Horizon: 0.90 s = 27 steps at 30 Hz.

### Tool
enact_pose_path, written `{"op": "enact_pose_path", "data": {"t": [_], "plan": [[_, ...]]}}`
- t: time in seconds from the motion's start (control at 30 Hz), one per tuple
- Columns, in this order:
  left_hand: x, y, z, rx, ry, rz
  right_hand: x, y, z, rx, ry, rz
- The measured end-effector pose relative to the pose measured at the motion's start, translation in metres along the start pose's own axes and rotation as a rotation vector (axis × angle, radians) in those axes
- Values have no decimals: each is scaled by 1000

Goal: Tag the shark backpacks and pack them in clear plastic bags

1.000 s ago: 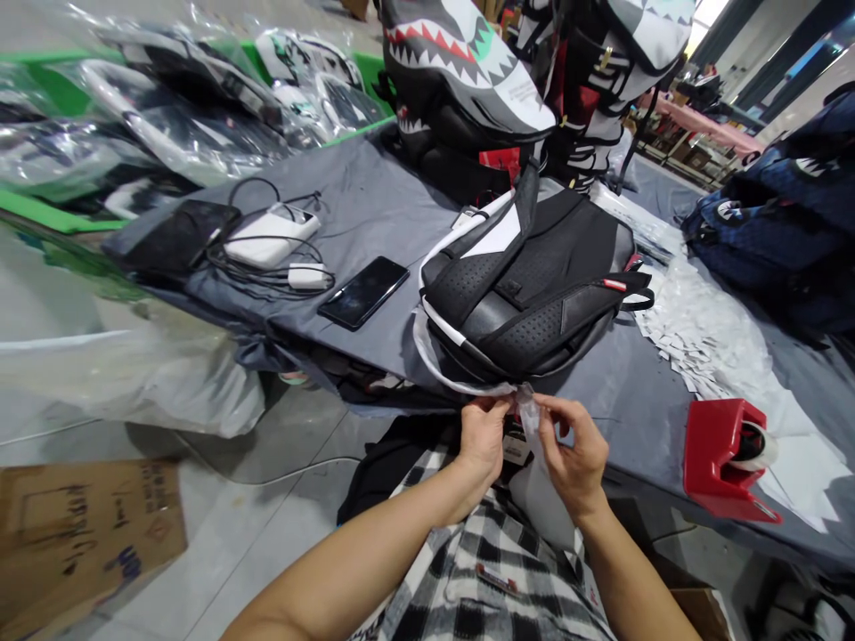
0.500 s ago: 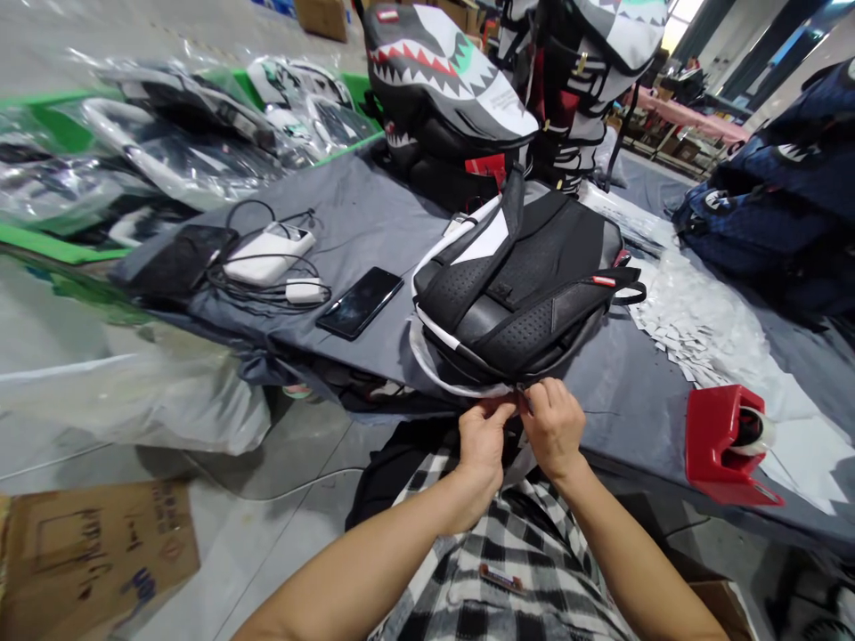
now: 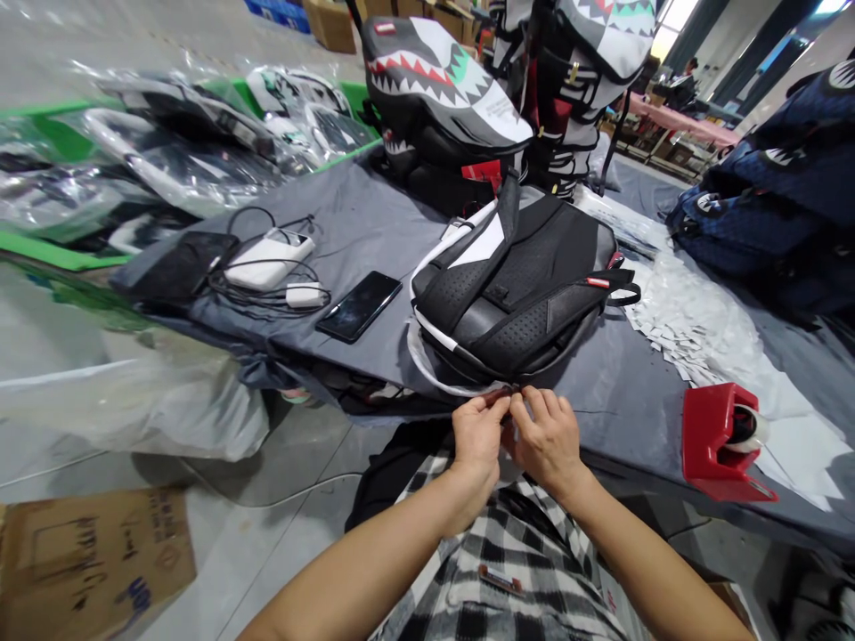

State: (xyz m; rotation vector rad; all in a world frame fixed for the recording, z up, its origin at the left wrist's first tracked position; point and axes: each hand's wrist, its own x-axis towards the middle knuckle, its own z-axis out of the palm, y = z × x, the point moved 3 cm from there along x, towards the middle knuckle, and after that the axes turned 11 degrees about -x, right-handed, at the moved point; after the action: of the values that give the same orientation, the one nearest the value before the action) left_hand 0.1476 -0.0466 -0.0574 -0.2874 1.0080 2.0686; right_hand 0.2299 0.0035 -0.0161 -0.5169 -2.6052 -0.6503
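Observation:
A black and white backpack [image 3: 527, 276] lies with its strap side up at the table's front edge. Both my hands meet at its near edge, close to my body. My left hand [image 3: 477, 441] is closed, thumb and forefinger pinching at the backpack's edge. Beside it my right hand [image 3: 548, 436] has its fingers bent and pressed together at the same spot. What the right fingertips hold is too small and covered to make out. A white-trimmed edge of the backpack curves to the left of my hands.
A phone [image 3: 359, 306], a white power bank [image 3: 267, 258] and cables lie left. A red tape dispenser [image 3: 718, 441] stands right, near small white pieces [image 3: 674, 329]. Shark-mouth backpacks [image 3: 441, 89] stand behind; bagged backpacks [image 3: 193, 151] fill a green-edged bin. Dark blue backpacks [image 3: 768, 196] are stacked right.
My right hand has turned from a tight fist-like grip to a flatter pose with longer fingers, staying at the backpack's near edge. My left hand has shifted slightly left.

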Motion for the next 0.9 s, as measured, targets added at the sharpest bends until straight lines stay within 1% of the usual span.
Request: {"op": "enact_pose_path", "data": {"t": [0.07, 0.17, 0.23, 0.3, 0.37, 0.4, 0.5, 0.6, 0.67, 0.7, 0.8, 0.9], "plan": [[-6, 3, 3, -3, -22, -31, 0, -2, -2, -2, 14, 35], [-20, 12, 5, 23, -86, -60, 1, -2, -2, -8, 62, 90], [-28, 16, 1, 37, -102, -65, 3, -2, 0, 9, 101, 129], [-31, 18, -7, 47, -93, -53, 3, 0, 0, 50, 145, 181], [-28, 16, -15, 62, -109, -27, 4, 2, 0, 107, 170, 236], [-24, 13, -17, 66, -127, -17, 4, 3, 0, 145, 163, 262], [-8, 1, -15, 11, -223, -32, 4, 8, 2, 309, 103, 362], [6, -14, -6, -151, -288, -158, 3, 14, 5, 516, 38, 490], [11, -21, -2, -224, -292, -247, 3, 20, 9, 667, -22, 569], [12, -23, -1, -233, -292, -271, 3, 23, 12, 744, -55, 604], [12, -25, -1, -202, -304, -246, 4, 31, 22, 954, -157, 694], [10, -23, 0, -148, -345, -196, 6, 32, 30, 1091, -223, 720]]}}
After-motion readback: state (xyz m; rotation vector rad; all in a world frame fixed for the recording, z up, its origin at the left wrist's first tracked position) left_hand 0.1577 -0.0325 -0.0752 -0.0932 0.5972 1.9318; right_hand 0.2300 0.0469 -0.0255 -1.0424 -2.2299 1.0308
